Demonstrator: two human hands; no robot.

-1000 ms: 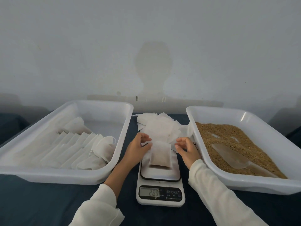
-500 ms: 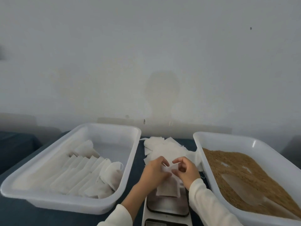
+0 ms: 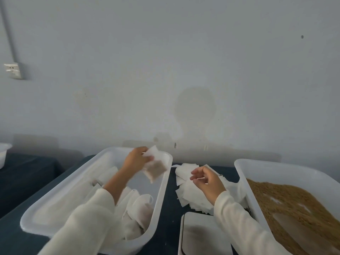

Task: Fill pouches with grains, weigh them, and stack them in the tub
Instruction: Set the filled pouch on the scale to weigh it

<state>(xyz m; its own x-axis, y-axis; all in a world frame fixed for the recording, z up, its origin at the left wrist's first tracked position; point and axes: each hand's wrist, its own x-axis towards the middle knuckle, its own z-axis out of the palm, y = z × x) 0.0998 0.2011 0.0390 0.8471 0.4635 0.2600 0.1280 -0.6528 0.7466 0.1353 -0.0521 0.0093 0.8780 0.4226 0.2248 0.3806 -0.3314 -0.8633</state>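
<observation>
Above tub (image 3: 161, 190), pouch (image 3: 155, 168) within left grip (image 3: 137, 160)

Dark table (image 3: 22, 183), two white tubs (image 3: 161, 190) (image 3: 244, 173), empty pouches (image 3: 195, 196), scale (image 3: 200, 234)

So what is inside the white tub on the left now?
Inside the left tub lie filled white pouches, leaning in a row. The left hand holds one more grain pouch above them. The sleeve covers part of the row, so no count is possible.
</observation>
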